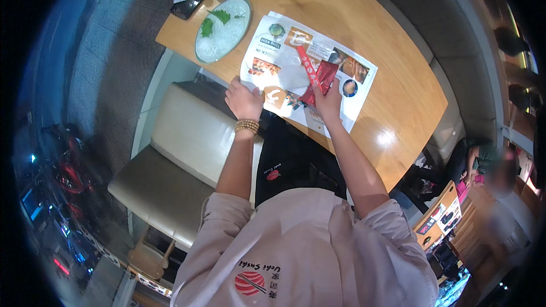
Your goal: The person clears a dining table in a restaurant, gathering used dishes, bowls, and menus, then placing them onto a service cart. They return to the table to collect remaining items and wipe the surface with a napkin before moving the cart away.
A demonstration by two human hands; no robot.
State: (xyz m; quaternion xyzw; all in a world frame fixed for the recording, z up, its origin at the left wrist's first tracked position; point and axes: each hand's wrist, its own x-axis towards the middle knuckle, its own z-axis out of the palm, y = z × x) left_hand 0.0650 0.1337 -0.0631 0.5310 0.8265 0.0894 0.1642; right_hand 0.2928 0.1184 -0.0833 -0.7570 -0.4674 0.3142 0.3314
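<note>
My right hand [329, 104] is closed on the lower ends of a slim red paper chopstick sleeve [309, 65] and a wider, shiny red packet [326, 74]. Both lie over a printed paper placemat [359, 94] with food pictures. My left hand [244, 101], a beaded bracelet on its wrist, rests by the placemat's near left corner at the table's edge. Its fingers are a little apart, and nothing shows in them. A whitish patch [291, 75], perhaps a napkin or glare, lies on the placemat left of the sleeve.
An oval dish [235, 38] of crushed ice and green leaves sits at the wooden table's [405, 88] far left. Beyond it is a black tray [185, 7] with small dark containers. A cream bench [190, 131] stands left of me. Another person [486, 162] sits at far right.
</note>
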